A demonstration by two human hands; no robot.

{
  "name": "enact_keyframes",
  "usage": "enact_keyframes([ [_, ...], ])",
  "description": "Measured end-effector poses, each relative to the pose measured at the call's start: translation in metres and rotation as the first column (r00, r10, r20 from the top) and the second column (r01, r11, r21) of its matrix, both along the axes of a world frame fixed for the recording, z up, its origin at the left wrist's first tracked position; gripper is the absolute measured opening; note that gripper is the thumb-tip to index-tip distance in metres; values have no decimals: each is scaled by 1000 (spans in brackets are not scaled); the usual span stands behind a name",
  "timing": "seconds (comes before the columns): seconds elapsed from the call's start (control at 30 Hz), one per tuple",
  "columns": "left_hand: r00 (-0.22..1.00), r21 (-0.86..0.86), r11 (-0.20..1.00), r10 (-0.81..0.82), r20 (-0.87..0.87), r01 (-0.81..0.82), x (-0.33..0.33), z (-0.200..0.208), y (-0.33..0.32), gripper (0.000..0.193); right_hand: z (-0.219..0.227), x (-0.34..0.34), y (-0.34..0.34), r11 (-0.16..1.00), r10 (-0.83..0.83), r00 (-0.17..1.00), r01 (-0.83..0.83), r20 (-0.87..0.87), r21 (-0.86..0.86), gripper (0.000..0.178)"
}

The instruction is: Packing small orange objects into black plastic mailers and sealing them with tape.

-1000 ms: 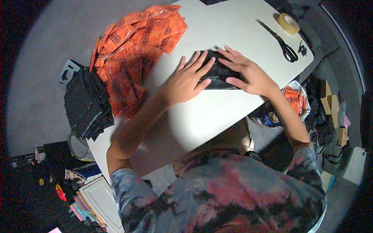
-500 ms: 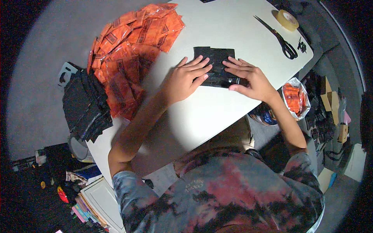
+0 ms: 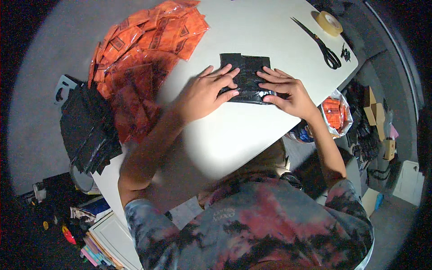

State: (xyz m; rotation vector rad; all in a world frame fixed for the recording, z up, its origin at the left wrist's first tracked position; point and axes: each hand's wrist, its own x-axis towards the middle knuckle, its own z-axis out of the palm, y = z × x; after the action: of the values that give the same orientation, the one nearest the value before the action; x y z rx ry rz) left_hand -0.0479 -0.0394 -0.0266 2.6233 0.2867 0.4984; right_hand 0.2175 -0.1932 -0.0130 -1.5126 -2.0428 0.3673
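Observation:
A black plastic packet [image 3: 249, 74] with a shiny near edge lies flat on the white table. My left hand [image 3: 204, 92] rests over its left side, fingers apart and slightly bent, thumb stretched along the near edge. On the right side lies my right hand [image 3: 290, 92], its fingers spread on the top and its thumb at the near right corner. Both hands are open and touch the packet without lifting it. The parts of the packet under my fingers are hidden.
A heap of orange packets in clear wrap [image 3: 144, 49] covers the table's far left. Beside it hangs a stack of black plastic bags [image 3: 87, 126] at the edge. Black scissors [image 3: 321, 45] and a tape roll [image 3: 329, 23] lie far right. A bag of orange packets [image 3: 335, 112] stands below.
My fingers have bent a little more, and my thumbs press at the packet's near edge, which looks shinier. The whole view has shifted slightly.

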Motion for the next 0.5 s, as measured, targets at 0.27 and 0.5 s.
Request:
enact_keyframes([
  [0.27,998,96,995,-17,54,11,-3,2,4,24,3,-2,-1,1000,14,998,-15,58,17,33],
  [0.5,998,-16,999,38,59,-37,-3,-1,9,21,3,-4,0,1000,-15,999,15,-34,-8,32],
])
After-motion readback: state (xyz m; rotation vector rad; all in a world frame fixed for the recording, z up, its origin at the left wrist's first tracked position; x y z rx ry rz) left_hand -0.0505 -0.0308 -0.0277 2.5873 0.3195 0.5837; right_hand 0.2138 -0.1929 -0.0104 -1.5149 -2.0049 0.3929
